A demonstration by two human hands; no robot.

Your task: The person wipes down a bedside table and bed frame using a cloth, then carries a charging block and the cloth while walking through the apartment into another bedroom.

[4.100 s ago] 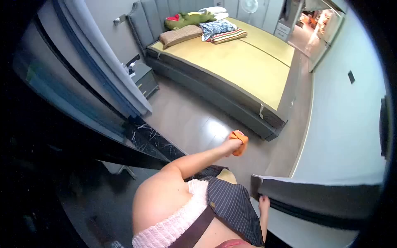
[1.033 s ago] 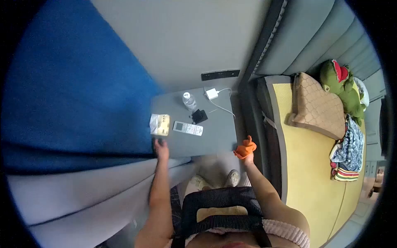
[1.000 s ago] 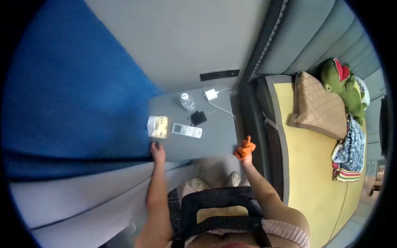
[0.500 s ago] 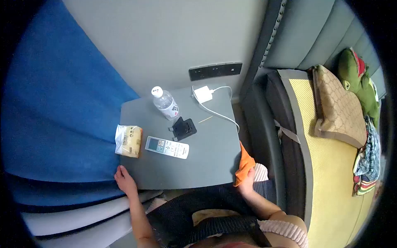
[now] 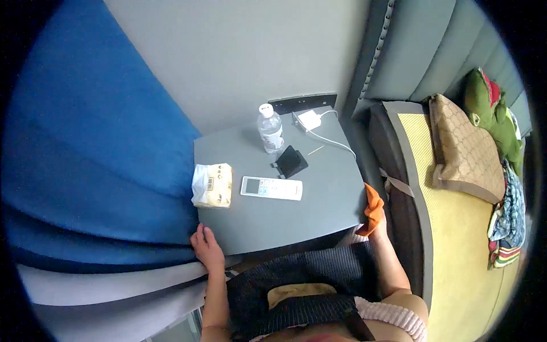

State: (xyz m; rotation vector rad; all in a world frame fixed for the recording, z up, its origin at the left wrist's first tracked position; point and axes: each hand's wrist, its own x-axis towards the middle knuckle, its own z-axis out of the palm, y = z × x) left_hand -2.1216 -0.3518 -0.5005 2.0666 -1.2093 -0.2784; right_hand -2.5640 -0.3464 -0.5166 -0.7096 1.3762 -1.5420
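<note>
My left hand (image 5: 207, 248) touches the left front corner of a grey-topped bedside table (image 5: 256, 228), its fingers stretched out along the edge. At the right front edge, my right hand (image 5: 380, 226) is closed on an orange cloth (image 5: 373, 208), which lies against the table's side. Part of that hand is hidden by the cloth. On the tabletop are a tissue pack (image 5: 217, 186), a white remote control (image 5: 271, 188), a black folding stand (image 5: 292, 162), an upright clear bottle (image 5: 270, 130) with a white cap, and a white charger (image 5: 310, 119) with its cable.
A bed with a yellow mat (image 5: 461, 245) stands on the right, with a brown pillow (image 5: 464, 147), a green plush toy (image 5: 494, 117) and folded clothes (image 5: 506, 219). Blue curtains (image 5: 102, 142) hang at the left. Behind the table a black socket panel (image 5: 279, 106) is on the wall.
The table has shifted to the right and slightly back, closer to the bed, carrying everything on it. Both hands have moved along with it. The socket panel is now partly covered.
</note>
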